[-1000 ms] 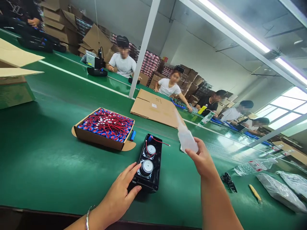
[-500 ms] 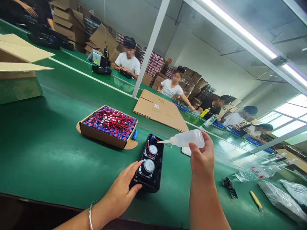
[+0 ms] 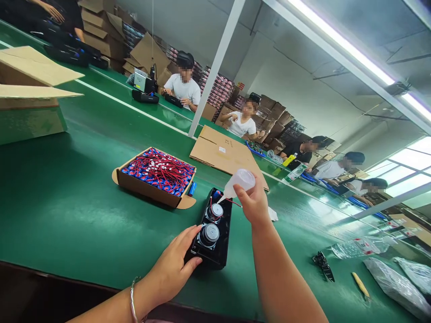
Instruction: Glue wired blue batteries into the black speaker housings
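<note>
My right hand [image 3: 252,199] is closed round a translucent squeeze bottle [image 3: 240,180], tilted with its thin nozzle pointing down at the upper of two round speakers. The black speaker housing [image 3: 222,251] lies open on the green bench, with the upper speaker [image 3: 216,210] and the lower speaker [image 3: 211,233] inside. A blue battery with red and black wires sits at its far end, partly behind the bottle. Around the housing's near left edge, my left hand [image 3: 178,260] grips with thumb and fingers. Whether the nozzle tip touches the speaker I cannot tell.
A carton of blue batteries with red wires [image 3: 158,172] stands left of the housing, one loose battery [image 3: 192,189] beside it. Flattened cardboard [image 3: 225,154] lies beyond. An open box [image 3: 30,112] is far left. At right are a hair clip [image 3: 323,266], yellow-handled tool [image 3: 360,285] and plastic bottle [image 3: 360,247].
My right hand has moved left and tipped the squeeze bottle more steeply, bringing its nozzle down to the upper speaker. My left hand keeps its hold on the housing.
</note>
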Action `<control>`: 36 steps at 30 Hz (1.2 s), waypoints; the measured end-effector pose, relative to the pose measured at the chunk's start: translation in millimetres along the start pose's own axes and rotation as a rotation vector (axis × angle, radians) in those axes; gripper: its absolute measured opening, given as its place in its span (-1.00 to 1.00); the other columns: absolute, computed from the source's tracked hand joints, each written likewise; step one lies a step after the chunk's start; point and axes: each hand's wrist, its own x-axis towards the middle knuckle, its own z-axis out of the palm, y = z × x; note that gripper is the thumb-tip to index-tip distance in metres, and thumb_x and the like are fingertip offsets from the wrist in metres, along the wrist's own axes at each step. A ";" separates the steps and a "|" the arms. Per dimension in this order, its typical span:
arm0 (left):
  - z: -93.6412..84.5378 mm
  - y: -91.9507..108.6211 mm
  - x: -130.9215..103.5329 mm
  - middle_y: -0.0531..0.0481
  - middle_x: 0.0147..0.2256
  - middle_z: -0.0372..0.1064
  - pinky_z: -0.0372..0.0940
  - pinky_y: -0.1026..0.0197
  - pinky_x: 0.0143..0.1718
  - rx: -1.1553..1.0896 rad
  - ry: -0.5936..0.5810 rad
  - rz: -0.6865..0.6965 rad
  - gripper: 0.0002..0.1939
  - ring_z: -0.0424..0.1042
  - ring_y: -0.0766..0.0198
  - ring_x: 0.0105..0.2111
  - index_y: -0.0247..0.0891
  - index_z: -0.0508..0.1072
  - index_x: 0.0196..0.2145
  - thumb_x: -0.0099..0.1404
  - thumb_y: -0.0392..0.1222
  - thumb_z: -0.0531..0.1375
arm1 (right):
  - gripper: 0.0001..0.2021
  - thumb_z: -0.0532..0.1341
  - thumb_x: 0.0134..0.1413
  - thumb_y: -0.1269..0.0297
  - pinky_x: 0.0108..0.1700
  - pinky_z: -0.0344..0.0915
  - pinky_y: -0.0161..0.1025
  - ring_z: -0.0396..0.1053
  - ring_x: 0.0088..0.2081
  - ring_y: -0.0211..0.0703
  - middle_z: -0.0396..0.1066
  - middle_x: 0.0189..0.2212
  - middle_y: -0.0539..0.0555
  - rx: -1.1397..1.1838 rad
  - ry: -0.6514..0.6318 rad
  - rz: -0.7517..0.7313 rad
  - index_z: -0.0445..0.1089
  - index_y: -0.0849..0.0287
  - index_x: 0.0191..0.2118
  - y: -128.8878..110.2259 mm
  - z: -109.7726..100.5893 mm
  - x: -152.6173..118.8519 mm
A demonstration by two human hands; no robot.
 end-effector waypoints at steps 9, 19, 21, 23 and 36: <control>0.9 -3.0 0.9 0.20 0.22 -0.09 -0.01 0.04 0.33 0.000 0.000 0.006 -0.36 -0.03 0.34 0.23 0.16 -0.07 0.20 0.24 -0.22 0.07 | -0.37 0.34 -0.19 0.19 -0.05 0.32 -0.19 0.34 -0.13 -0.14 0.32 -0.12 0.13 0.024 -0.109 0.028 0.12 0.16 0.04 7.0 16.4 16.7; 1.0 -3.6 1.8 0.13 0.21 -0.04 0.07 0.02 0.30 0.040 0.033 0.046 -0.38 0.03 0.29 0.22 0.11 -0.02 0.20 0.24 -0.22 0.07 | -0.39 0.28 -0.11 0.07 -0.05 0.29 -0.11 0.34 -0.13 -0.07 0.35 -0.12 0.11 -0.264 -0.120 -0.080 0.14 0.12 0.08 20.9 28.2 26.9; 1.0 -4.5 2.2 0.13 0.21 -0.04 0.08 0.01 0.29 0.047 0.037 0.054 -0.38 0.03 0.29 0.22 0.11 -0.03 0.20 0.24 -0.21 0.07 | -0.42 0.27 -0.09 0.07 -0.05 0.27 -0.11 0.33 -0.13 -0.07 0.36 -0.13 0.09 -0.313 -0.131 -0.092 0.16 0.12 0.07 19.6 28.6 27.8; 1.1 -5.0 2.5 0.11 0.21 -0.03 0.08 0.01 0.29 0.053 0.045 0.063 -0.39 0.04 0.27 0.21 0.10 -0.02 0.20 0.24 -0.21 0.08 | -0.45 0.27 -0.08 0.09 -0.05 0.25 -0.12 0.32 -0.13 -0.07 0.37 -0.13 0.07 -0.349 -0.140 -0.094 0.18 0.12 0.05 17.5 29.1 27.9; -0.3 -2.6 1.7 0.05 0.21 -0.03 0.07 -0.02 0.29 0.053 0.034 0.070 -0.42 0.03 0.24 0.22 0.04 0.00 0.20 0.25 -0.18 0.06 | -0.47 0.25 -0.04 0.15 -0.08 0.22 -0.18 0.32 -0.14 -0.08 0.37 -0.13 0.07 -0.409 -0.188 -0.082 0.18 0.13 0.08 14.8 33.5 28.4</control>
